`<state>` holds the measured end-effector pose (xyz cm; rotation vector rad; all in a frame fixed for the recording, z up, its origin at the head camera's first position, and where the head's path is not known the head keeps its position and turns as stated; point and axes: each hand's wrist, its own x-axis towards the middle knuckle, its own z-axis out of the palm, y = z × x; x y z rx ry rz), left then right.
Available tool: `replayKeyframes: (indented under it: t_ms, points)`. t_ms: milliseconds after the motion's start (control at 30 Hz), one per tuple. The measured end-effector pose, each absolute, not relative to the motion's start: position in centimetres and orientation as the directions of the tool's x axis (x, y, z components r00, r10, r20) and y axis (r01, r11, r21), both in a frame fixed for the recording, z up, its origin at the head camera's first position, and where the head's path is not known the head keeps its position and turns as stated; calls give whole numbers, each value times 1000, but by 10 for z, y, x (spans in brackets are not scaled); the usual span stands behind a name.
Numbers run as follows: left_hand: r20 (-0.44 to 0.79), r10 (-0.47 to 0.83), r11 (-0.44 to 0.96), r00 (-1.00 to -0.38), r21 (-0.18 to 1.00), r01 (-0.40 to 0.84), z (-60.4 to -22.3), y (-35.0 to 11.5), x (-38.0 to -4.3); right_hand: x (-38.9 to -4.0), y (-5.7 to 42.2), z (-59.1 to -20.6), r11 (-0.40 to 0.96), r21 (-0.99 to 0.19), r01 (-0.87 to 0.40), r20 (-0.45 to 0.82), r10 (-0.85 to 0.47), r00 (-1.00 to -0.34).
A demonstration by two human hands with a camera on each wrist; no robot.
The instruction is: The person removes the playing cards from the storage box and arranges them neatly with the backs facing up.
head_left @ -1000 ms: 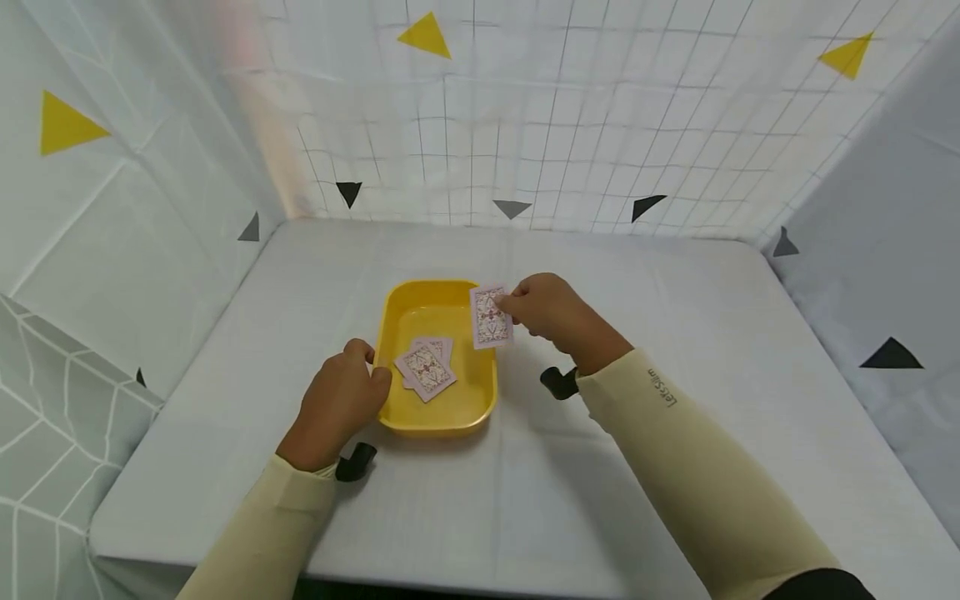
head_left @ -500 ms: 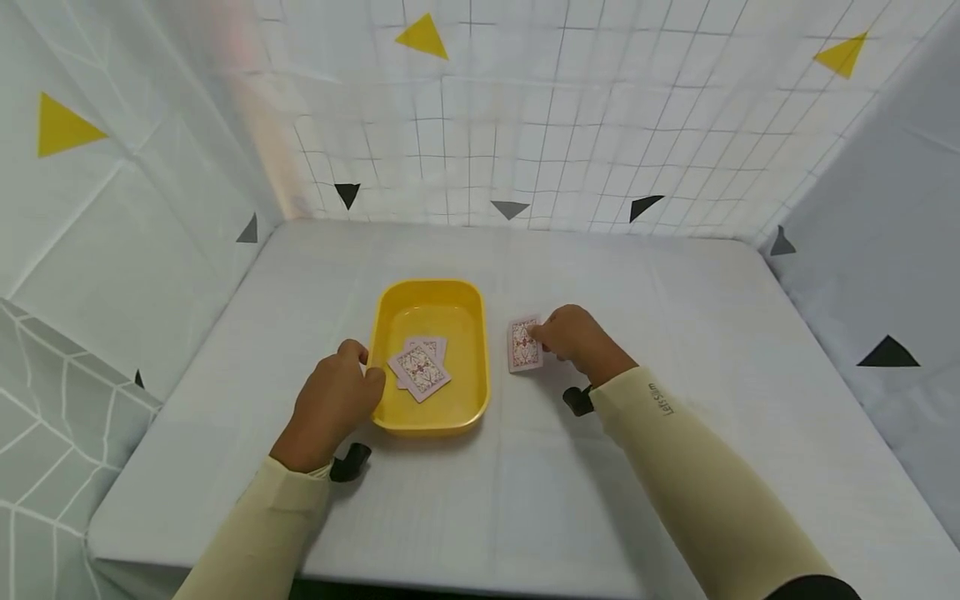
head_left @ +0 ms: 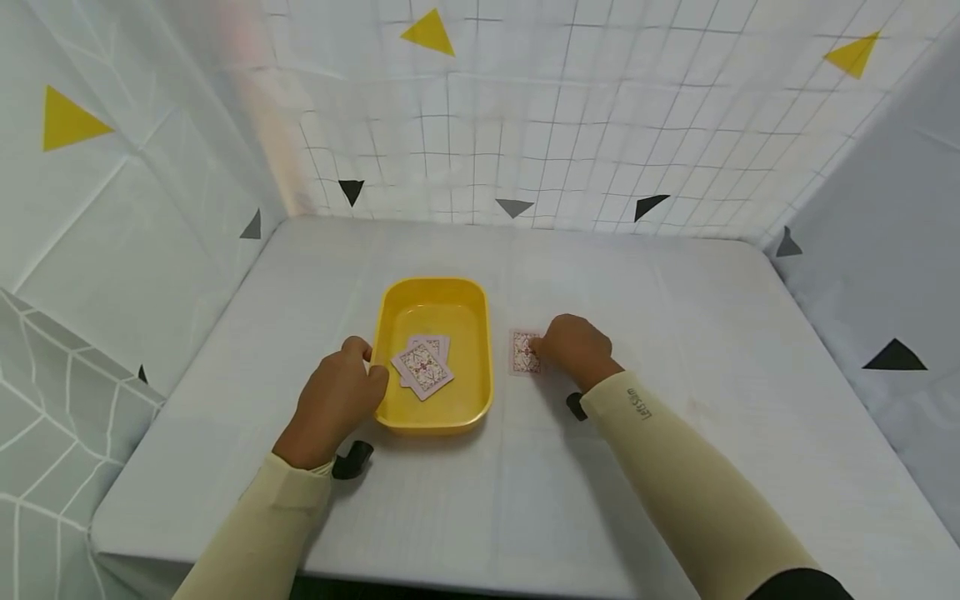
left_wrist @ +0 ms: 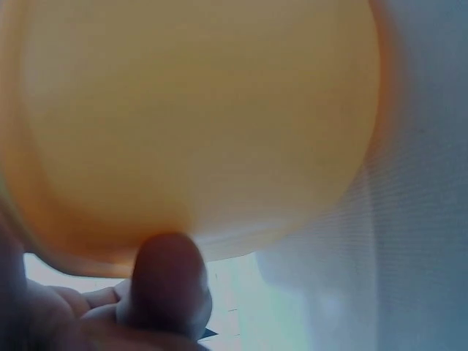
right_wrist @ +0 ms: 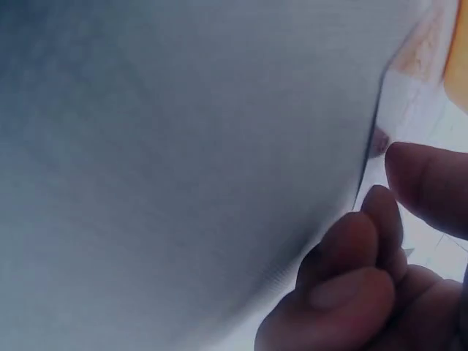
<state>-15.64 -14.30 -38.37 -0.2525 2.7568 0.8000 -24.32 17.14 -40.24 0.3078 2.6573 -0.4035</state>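
Note:
A yellow tray (head_left: pixel 480 333) lies on the white table, with two or three pink-backed playing cards (head_left: pixel 422 367) face down inside it. My left hand (head_left: pixel 367 367) grips the tray's left rim; in the left wrist view the thumb (left_wrist: pixel 164 285) presses the tray's yellow wall (left_wrist: pixel 190 110). Just right of the tray, another playing card (head_left: pixel 523 352) lies flat on the table. My right hand (head_left: pixel 542 350) is low over the table and pinches that card's right edge. In the right wrist view the curled fingers (right_wrist: pixel 365 241) and thumb sit beside the card's edge (right_wrist: pixel 406 80).
The table (head_left: pixel 675 300) is covered in white cloth and fenced on three sides by white grid-patterned curtains (head_left: pixel 525 125) with yellow and black triangles. Its front edge runs near my forearms. Black wrist mounts (head_left: pixel 352 458) hang under both sleeves.
My right hand carried the card from above the tray's right rim down to the table right of the tray, where it now lies flat. The left hand has kept its hold on the tray.

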Motion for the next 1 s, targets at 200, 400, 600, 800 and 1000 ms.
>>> replayKeyframes:
  t_ms: [200, 400, 600, 800, 1000]
  points:
    - [-293, -88, 835, -952, 499, -231, -380, -143, -157, -236, 155, -371, 933, -303, 195, -364, 75, -928]
    - [-317, -78, 828, -945, 508, -238, -381, -143, -155, -217, 121, -343, 844, -529, 84, -243, -56, -968]
    - [-319, -83, 822, -944, 514, -246, -383, -142, -154, -207, 85, -337, 766, -643, -6, -129, -117, -985]
    - [-284, -56, 828, -957, 523, -204, -385, -142, -153, -202, 61, -342, 714, -700, -22, -139, -167, -976]
    - [-252, -44, 834, -967, 523, -175, -384, -145, -152, -202, 52, -347, 736, -675, -41, -188, -226, -956]
